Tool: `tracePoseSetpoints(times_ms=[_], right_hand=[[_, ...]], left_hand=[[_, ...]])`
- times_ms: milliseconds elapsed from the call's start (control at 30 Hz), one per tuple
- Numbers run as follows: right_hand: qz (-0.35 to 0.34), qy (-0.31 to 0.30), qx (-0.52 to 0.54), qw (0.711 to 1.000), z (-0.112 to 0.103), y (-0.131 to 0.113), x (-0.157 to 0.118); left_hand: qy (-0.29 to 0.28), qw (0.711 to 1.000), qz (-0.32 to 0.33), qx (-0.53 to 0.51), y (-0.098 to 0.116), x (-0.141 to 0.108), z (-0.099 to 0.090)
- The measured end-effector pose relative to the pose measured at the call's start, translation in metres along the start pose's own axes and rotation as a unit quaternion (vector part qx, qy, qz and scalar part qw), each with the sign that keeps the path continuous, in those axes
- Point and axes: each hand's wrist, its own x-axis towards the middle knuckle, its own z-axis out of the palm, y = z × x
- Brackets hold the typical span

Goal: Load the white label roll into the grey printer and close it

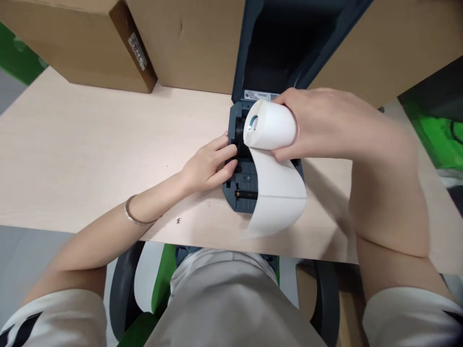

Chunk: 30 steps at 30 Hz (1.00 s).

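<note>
A dark label printer (244,169) sits on the table with its lid (237,62) raised at the back. My right hand (318,120) is closed around the right end of a white label roll (272,126), just above the printer's bay. The roll's hollow core faces left. From it a loose strip of labels (280,193) hangs forward over the printer's front and curls toward me. My left hand (210,164) grips the printer's left edge, its fingertips at the rim near a black holder (239,129). The right part of the bay is hidden behind the strip and my right hand.
A cardboard box (90,48) stands at the back left, and brown cardboard (191,48) rises behind the printer. The table's front edge (217,248) runs close to my body. A small dark scrap (178,220) lies near it. Chair armrests (125,291) flank me below.
</note>
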Motion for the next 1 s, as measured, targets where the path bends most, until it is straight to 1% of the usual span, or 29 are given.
tracePoseSetpoints(times_ms=[100, 200, 267, 333, 400, 467, 533, 600, 700, 767, 833, 900, 1000], right_hand=[[-0.007, -0.015, -0.021, 1.000, 0.010, -0.004, 0.008], [-0.010, -0.030, -0.042, 0.999, 0.030, -0.007, 0.025], [-0.015, -0.035, -0.031, 0.999, 0.043, -0.004, 0.034], [-0.040, -0.025, -0.009, 0.999, 0.051, -0.001, 0.036], [-0.069, 0.011, -0.003, 0.998, 0.053, 0.000, 0.028], [-0.092, 0.061, -0.002, 0.994, 0.050, -0.007, 0.010], [-0.102, 0.107, 0.013, 0.989, 0.046, -0.022, -0.014], [-0.105, 0.134, 0.032, 0.985, 0.047, -0.043, -0.041], [-0.094, 0.169, 0.034, 0.980, 0.059, -0.073, -0.070], [-0.083, 0.190, 0.029, 0.978, 0.070, -0.087, -0.079], [-0.072, 0.193, 0.027, 0.978, 0.079, -0.095, -0.080], [-0.068, 0.184, 0.031, 0.980, 0.082, -0.099, -0.077], [-0.068, 0.173, 0.027, 0.982, 0.083, -0.100, -0.076]], left_hand=[[-0.001, 1.000, 0.000, 0.000, 0.000, 0.000, 0.001], [0.005, 1.000, 0.001, 0.001, 0.000, 0.000, 0.000], [0.008, 1.000, 0.002, 0.001, 0.001, 0.000, 0.000], [0.011, 1.000, 0.004, -0.001, 0.001, 0.000, 0.000], [0.012, 1.000, 0.002, -0.001, 0.001, 0.000, 0.000], [0.011, 1.000, -0.001, 0.000, 0.002, 0.000, 0.000], [0.009, 1.000, -0.005, 0.000, 0.002, 0.000, 0.000], [0.010, 1.000, -0.005, -0.004, 0.002, 0.000, 0.000], [0.014, 1.000, -0.005, -0.009, 0.002, 0.000, 0.000], [0.020, 1.000, -0.002, -0.009, 0.002, 0.000, 0.000], [0.026, 1.000, 0.001, -0.010, 0.002, 0.000, 0.000], [0.027, 1.000, 0.001, -0.010, 0.002, 0.000, 0.000], [0.021, 1.000, -0.005, -0.009, 0.002, 0.000, 0.001]])
